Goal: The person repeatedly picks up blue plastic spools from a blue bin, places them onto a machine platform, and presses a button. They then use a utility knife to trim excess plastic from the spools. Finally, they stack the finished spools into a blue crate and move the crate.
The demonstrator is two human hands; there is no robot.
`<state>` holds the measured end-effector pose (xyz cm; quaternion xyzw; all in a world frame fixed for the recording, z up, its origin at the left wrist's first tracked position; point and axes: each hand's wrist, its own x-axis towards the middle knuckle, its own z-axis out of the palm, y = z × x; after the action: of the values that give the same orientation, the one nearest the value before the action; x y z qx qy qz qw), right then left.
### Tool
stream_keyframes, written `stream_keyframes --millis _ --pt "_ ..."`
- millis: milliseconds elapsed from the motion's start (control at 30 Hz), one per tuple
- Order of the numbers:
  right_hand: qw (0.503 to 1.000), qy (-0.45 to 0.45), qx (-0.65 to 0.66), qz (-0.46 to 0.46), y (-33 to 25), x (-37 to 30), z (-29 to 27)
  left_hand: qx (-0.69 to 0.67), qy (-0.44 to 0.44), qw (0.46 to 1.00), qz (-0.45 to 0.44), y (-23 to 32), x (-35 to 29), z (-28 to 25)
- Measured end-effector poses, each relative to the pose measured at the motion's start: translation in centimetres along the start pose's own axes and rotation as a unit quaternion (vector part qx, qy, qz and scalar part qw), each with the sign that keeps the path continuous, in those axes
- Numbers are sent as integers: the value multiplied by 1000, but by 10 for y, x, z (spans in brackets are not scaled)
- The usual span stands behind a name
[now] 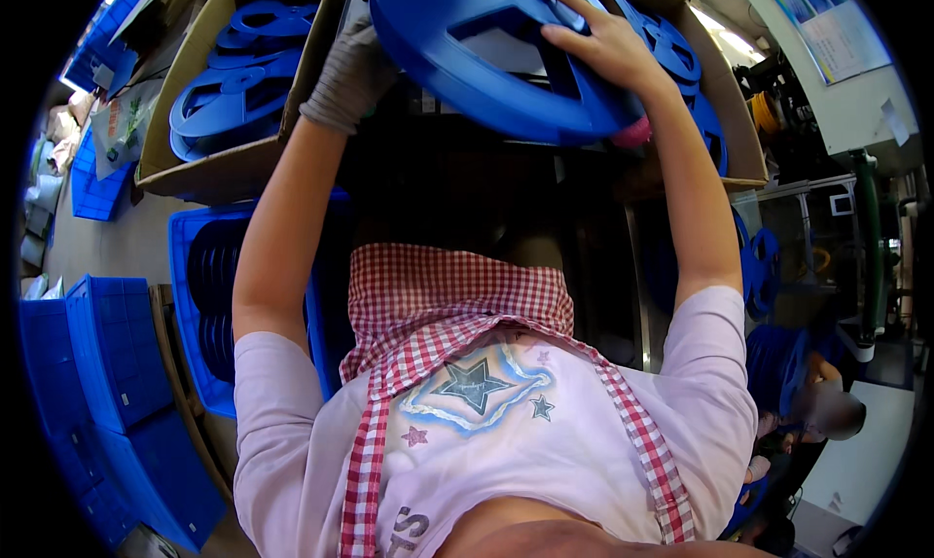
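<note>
A large blue plastic reel (438, 47) with cut-out openings is tilted in front of me at the top of the view. My left hand (352, 76), in a grey glove, is at the reel's left rim; its fingers are partly hidden behind the rim. Across the reel's right side reaches my bare right hand (608, 47), its thumb and a finger around a raised part near the hub. Something pink (632, 133) shows under the reel's lower right edge.
Cardboard boxes (209, 183) with more blue reels (233, 101) flank me. Below the left one stands a blue crate (180, 266) of dark discs. Stacked blue bins (117, 354) are farther left. Another person (827, 412) is at the far right, near blue reels.
</note>
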<state>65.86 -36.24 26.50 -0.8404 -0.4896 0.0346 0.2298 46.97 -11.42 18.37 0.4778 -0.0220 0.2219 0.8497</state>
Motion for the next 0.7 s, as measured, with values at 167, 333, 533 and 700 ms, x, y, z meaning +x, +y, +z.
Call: stream_keyframes --millis 167,333,533,700 --pt "999 -23 -37 -8 5 93 -3 -7 17 1000 21 19 52 -29" --pt "992 19 -95 -78 30 149 26 -35 54 998 7 23 58 -44" --pt "995 -26 -91 -9 -6 138 14 -20 88 996 -23 22 42 -42" --pt "983 90 -137 -85 4 107 -2 312 102 943 54 32 8 -42"
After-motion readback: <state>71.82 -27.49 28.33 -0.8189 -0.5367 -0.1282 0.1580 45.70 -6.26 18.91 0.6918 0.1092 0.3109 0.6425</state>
